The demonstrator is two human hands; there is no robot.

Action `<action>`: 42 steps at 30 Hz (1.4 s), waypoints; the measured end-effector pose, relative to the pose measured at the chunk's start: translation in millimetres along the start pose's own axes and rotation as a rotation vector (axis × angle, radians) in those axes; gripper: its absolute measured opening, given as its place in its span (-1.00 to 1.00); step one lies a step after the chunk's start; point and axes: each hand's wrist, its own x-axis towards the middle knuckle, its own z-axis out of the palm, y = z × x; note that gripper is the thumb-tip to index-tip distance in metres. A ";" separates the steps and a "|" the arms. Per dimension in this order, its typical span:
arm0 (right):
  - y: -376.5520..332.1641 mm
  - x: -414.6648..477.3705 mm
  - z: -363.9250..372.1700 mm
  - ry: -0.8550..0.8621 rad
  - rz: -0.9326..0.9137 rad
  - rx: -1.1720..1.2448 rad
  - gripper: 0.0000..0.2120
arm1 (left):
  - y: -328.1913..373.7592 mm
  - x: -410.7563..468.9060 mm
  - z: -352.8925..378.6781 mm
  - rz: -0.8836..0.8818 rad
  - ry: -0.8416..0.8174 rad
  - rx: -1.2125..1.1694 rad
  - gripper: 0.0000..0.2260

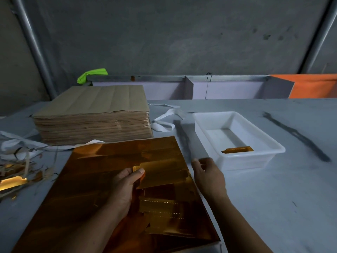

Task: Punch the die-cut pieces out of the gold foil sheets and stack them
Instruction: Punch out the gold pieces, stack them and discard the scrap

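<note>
A large gold foil sheet (87, 183) lies on the grey table in front of me. My left hand (125, 187) pinches a die-cut gold piece (162, 172) by its left end, thumb on top, lifted slightly from the sheet. My right hand (207, 174) hovers at the sheet's right edge with loosely curled fingers and holds nothing. More perforated pieces (164, 210) sit in the sheet below my left hand. A white plastic tray (204, 125) to the right holds a small stack of punched gold pieces (237, 149).
A thick pile of brown-backed sheets (93, 114) stands at the back left. Waste strips and gold offcuts (16, 174) lie at the left edge. White strapping (164, 121) lies between pile and tray. A dark streak (295, 136) marks the table at right.
</note>
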 end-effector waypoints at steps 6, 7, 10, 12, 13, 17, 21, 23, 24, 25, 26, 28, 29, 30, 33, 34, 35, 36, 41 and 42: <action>-14.1 -6.6 1.9 -0.390 0.116 0.251 -0.83 | -0.1 0.4 0.8 0.013 -0.012 0.006 -0.91; -13.8 -7.2 2.7 -0.408 0.119 0.235 -0.90 | 0.3 0.2 0.7 0.013 -0.011 -0.009 -0.88; -11.8 -8.8 3.4 -0.386 0.146 0.265 -0.93 | 1.8 -1.8 0.9 0.011 -0.014 -0.013 -0.77; -11.0 -8.9 2.2 -0.356 0.170 0.301 -0.91 | 0.4 -1.6 0.4 0.023 -0.014 0.022 -0.76; -10.8 -8.3 1.6 -0.331 0.181 0.310 -0.89 | -0.7 -1.2 0.2 0.032 -0.010 0.048 -0.77; -9.9 -4.8 1.3 -0.246 0.203 0.370 -0.85 | -1.8 -0.6 1.9 0.065 -0.013 0.160 -0.76; -9.7 -1.3 3.3 -0.185 0.180 0.443 -0.81 | -2.2 -0.4 1.2 0.053 -0.051 0.200 -0.82; -10.3 1.3 4.4 -0.159 0.169 0.470 -0.80 | -3.0 0.1 -0.1 0.064 -0.066 0.228 -0.84; -10.1 2.6 4.9 -0.146 0.165 0.479 -0.79 | -3.7 -0.1 -0.1 0.073 -0.073 0.248 -0.83; -9.8 4.1 5.5 -0.132 0.163 0.487 -0.79 | -4.4 -0.6 0.4 0.088 -0.079 0.272 -0.82; -9.4 5.2 6.1 -0.118 0.165 0.493 -0.78 | -4.8 -1.2 1.3 0.104 -0.084 0.295 -0.81; -7.7 6.1 6.8 -0.097 0.179 0.496 -0.77 | -5.1 -3.0 2.8 0.131 -0.094 0.320 -0.78; -6.8 6.5 6.8 -0.084 0.190 0.494 -0.77 | -4.6 -3.6 3.2 0.141 -0.097 0.326 -0.77; -5.2 6.9 6.3 -0.065 0.202 0.490 -0.77 | -4.2 -4.3 3.5 0.150 -0.095 0.334 -0.76; 0.3 9.0 1.9 0.017 0.223 0.508 -0.78 | -1.9 -5.6 5.0 0.152 -0.063 0.335 -0.74; 1.7 9.7 0.1 0.027 0.226 0.530 -0.77 | -0.6 -6.5 6.1 0.147 -0.065 0.332 -0.74; 2.1 9.8 -1.4 0.024 0.228 0.553 -0.76 | 0.3 -7.5 7.5 0.142 -0.087 0.340 -0.76; 1.8 9.6 -2.3 0.014 0.226 0.571 -0.76 | 1.3 -8.7 8.6 0.133 -0.131 0.357 -0.78; -2.1 7.5 0.9 -0.027 0.180 0.579 -0.76 | -0.6 -15.1 14.0 0.078 -0.325 0.425 -0.77; -2.1 7.8 1.4 -0.027 0.164 0.573 -0.76 | 0.0 -14.9 13.7 0.093 -0.307 0.449 -0.80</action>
